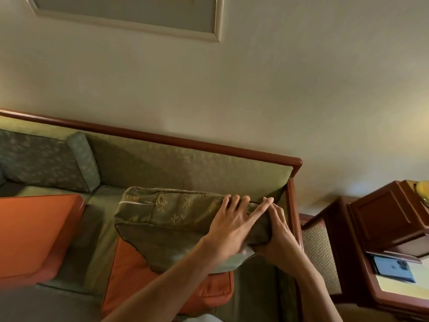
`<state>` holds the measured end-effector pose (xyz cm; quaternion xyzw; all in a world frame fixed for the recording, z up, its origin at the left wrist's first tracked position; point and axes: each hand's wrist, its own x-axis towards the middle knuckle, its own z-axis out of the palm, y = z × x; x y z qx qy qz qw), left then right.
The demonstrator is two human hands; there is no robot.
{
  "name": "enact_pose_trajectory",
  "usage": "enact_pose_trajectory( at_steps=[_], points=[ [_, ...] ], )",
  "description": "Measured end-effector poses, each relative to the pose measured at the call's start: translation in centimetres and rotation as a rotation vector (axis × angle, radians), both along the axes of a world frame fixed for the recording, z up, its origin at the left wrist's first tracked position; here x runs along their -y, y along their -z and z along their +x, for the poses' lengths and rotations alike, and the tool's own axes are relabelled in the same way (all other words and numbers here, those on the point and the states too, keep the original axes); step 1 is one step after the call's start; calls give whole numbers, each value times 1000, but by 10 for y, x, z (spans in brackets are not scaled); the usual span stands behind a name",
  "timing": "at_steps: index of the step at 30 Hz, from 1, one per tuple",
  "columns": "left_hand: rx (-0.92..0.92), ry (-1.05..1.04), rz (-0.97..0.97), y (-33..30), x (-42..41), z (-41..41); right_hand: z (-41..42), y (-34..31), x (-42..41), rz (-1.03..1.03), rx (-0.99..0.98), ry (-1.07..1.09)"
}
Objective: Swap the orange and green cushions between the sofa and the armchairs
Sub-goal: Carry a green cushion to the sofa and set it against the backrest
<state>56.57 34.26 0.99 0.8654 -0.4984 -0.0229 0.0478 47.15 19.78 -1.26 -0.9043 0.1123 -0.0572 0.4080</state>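
Observation:
A green cushion (176,219) with a gold leaf pattern stands tilted at the right end of the sofa (185,163), near its backrest. Its lower edge rests on an orange cushion (139,275) lying flat on the seat. My left hand (234,226) lies over the green cushion's right part, fingers spread and curled on its top edge. My right hand (278,231) grips the cushion's right corner from the side. A second orange cushion (34,233) lies on the seat at the left. Another green patterned cushion (46,159) leans on the backrest at the far left.
The sofa's wooden arm post (293,205) stands just right of my hands. Beyond it are a cane side panel (320,252) and a wooden side table (394,296) carrying a wooden box (383,217) and a blue booklet (392,268). A framed picture (130,17) hangs above.

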Motion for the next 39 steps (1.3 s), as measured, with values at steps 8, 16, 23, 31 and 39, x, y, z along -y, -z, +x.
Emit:
enact_pose_trajectory(
  at_steps=[8,16,23,31,39],
  points=[
    [-23,-40,-117,-17,3,3,6,-19,5,141,121,13],
    [-330,-148,-465,-83,-135,56,54,-121,-100,-140,256,-167],
    [-624,-413,-583,23,-279,88,113,0,-198,-352,-161,-383],
    [-1009,-849,-161,82,-419,123,102,75,-133,-544,-400,-272],
    [-455,-561,145,68,-350,143,101,74,-154,-528,-489,-167]
  ],
)
